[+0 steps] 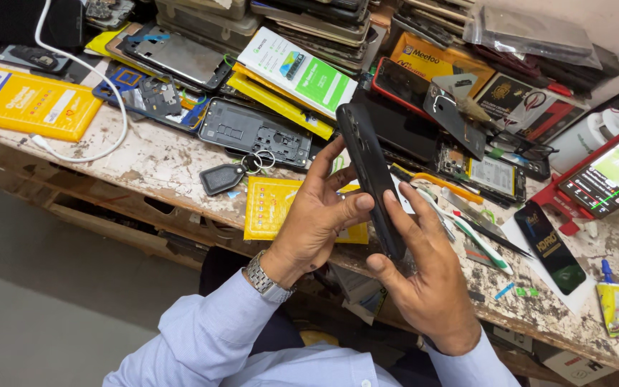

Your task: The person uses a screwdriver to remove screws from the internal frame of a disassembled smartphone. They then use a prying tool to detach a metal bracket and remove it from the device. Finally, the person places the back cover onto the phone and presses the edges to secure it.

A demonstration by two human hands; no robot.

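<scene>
On the worn tabletop (152, 161) a yellow flat packet (26, 100) lies far left beside a white cable (112, 93); next come an open phone frame (252, 132) and a key fob (221, 178). The left hand (313, 222) and right hand (431, 276) both pinch a black phone (370, 175), held edge-on above the table edge, fingers curled around it. Right of them lie a dark screen protector (553, 247) and a small glue tube (614, 304)

black phone (370, 172) gripped edge-on by both hands | left hand (317, 215) thumb on its side | right hand (424, 279) cradling lower end | key fob (221, 178) left of left hand | yellow packet (270, 208) just beneath it
</scene>
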